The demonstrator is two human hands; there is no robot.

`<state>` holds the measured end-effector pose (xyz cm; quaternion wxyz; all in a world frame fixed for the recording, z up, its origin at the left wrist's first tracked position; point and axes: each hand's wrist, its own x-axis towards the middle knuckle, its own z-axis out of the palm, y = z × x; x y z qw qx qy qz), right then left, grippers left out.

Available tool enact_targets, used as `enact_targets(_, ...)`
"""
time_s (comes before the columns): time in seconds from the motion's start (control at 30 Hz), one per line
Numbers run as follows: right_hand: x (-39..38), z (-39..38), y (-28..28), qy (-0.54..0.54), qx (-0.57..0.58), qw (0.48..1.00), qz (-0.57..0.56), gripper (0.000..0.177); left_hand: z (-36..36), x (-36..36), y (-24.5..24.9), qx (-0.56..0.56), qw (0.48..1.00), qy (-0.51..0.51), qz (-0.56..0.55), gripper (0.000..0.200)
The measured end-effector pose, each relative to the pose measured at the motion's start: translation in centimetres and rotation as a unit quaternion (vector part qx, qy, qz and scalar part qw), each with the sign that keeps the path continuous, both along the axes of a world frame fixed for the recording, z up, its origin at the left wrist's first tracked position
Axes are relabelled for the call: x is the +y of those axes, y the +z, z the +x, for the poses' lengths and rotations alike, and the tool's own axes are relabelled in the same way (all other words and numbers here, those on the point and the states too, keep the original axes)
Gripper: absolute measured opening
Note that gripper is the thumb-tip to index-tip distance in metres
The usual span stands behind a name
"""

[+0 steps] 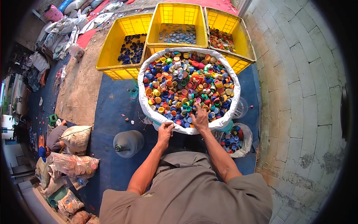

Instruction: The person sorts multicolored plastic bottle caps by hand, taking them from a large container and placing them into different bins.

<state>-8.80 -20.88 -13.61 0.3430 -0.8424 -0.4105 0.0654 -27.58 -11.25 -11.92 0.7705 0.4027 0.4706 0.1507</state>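
A big white sack (pixel 143 98) with a rolled rim stands in front of me, full of colourful plastic bottle caps (pixel 182 84). Over its near rim reaches my right hand (pixel 200 118), fingers apart and bent down among the caps; no held cap can be made out. My left hand (pixel 165 133) is closed in a pinch at the near-left rim, and what its fingertips hold, if anything, is too small to name.
Behind the sack, three yellow crates hold sorted caps: dark blue in the left crate (pixel 108 56), pale in the middle crate (pixel 177 15), red-orange in the right crate (pixel 238 41). A clear water jug (pixel 130 145) is at left, a smaller sack (pixel 244 149) at right. Another person (pixel 56 139) bends among sacks.
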Motion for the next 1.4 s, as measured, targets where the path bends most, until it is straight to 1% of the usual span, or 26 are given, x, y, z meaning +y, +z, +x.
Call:
enact_targets(0.1,1.3,-0.2,0.0,0.003,-0.006,1.0,-0.016,0.064,-0.9,0.6,0.2,0.005,1.0,-0.007,0.015,0.022)
enact_targets(0.13,1.5,-0.1,-0.6,0.015,-0.015,0.999,-0.038,0.069,-1.1,0.7,0.4,0.007,1.0,0.003,0.014,0.021)
enact_targets(0.27,2.0,0.1,-1.0,0.021,-0.023,0.998,-0.052,0.072,-2.1,1.4,0.6,0.019,0.999,0.028,0.008,0.021)
enact_targets(0.37,2.2,0.1,0.3,0.037,-0.019,0.996,-0.074,0.072,-2.4,1.6,0.6,0.027,0.999,0.021,0.005,0.02)
enact_targets(0.5,2.5,0.5,-1.0,0.074,-0.073,0.99,-0.097,0.068,-2.1,1.5,0.7,0.034,0.999,0.012,0.001,0.021)
enact_targets(0.53,2.6,0.5,-0.4,0.066,-0.044,0.991,-0.111,0.065,-2.0,1.5,0.7,0.03,0.999,0.008,0.005,0.021)
enact_targets(0.63,2.5,0.4,-0.5,0.049,-0.041,0.995,-0.075,0.063,-1.3,1.5,0.8,0.032,0.999,-0.016,0.026,0.023)
enact_targets(0.67,2.3,0.3,-0.5,0.033,-0.054,0.997,-0.043,0.06,-1.0,1.7,0.6,0.04,0.998,-0.03,0.038,0.025)
enact_targets(0.7,2.1,0.2,-0.4,0.005,0.004,1.0,-0.002,0.06,-0.6,1.9,0.6,0.047,0.997,-0.044,0.049,0.027)
enact_targets(0.77,1.4,-0.2,-0.4,-0.05,0.117,0.989,0.081,0.06,0.8,2.1,0.5,0.043,0.991,-0.05,0.117,0.03)
enact_targets(0.8,1.0,-0.5,0.3,-0.103,0.284,0.949,0.095,0.058,1.7,2.3,0.5,0.039,0.986,-0.053,0.15,0.031)
enact_targets(0.83,0.3,-0.8,1.2,-0.116,0.406,0.894,0.151,0.047,2.5,2.5,0.4,0.045,0.978,-0.065,0.192,0.033)
enact_targets(0.87,-0.7,-1.0,1.4,-0.139,0.543,0.793,0.237,0.044,3.4,2.8,0.4,0.05,0.968,-0.076,0.234,0.034)
enact_targets(0.9,-1.7,-1.2,1.5,-0.155,0.659,0.664,0.317,0.042,4.4,3.2,0.3,0.054,0.956,-0.087,0.275,0.036)
enact_targets(0.93,-2.4,-1.5,2.3,-0.147,0.697,0.607,0.353,0.041,5.3,3.6,-0.2,0.068,0.951,-0.108,0.281,0.041)
enact_targets(0.97,-3.1,-1.7,3.3,-0.15,0.725,0.559,0.375,0.039,6.1,3.9,-0.8,0.066,0.94,-0.116,0.315,0.041)
enact_targets(1.03,-4.6,-2.0,3.5,-0.145,0.738,0.529,0.393,0.037,7.8,4.4,-2.1,0.061,0.913,-0.13,0.381,0.041)
enact_targets(1.07,-5.3,-2.3,3.7,-0.158,0.74,0.521,0.395,0.036,8.5,4.7,-3.1,0.095,0.882,-0.146,0.438,0.044)
enact_targets(1.17,-6.7,-2.7,4.3,-0.189,0.742,0.502,0.403,0.035,9.9,5.4,-2.9,0.11,0.819,-0.208,0.522,0.047)
enact_targets(1.2,-7.3,-2.9,3.9,-0.195,0.741,0.498,0.405,0.035,10.3,5.5,-3.1,0.148,0.804,-0.231,0.528,0.048)
enact_targets(1.23,-7.8,-3.1,3.6,-0.201,0.741,0.495,0.407,0.035,10.6,5.7,-3.4,0.133,0.793,-0.246,0.542,0.049)
enact_targets(1.3,-8.7,-3.5,3.4,-0.203,0.738,0.494,0.412,0.034,11.1,6.0,-3.5,0.139,0.767,-0.27,0.566,0.05)
enact_targets(1.4,-9.6,-4.2,3.3,-0.216,0.737,0.488,0.415,0.035,11.5,6.4,-3.1,0.146,0.748,-0.291,0.579,0.05)
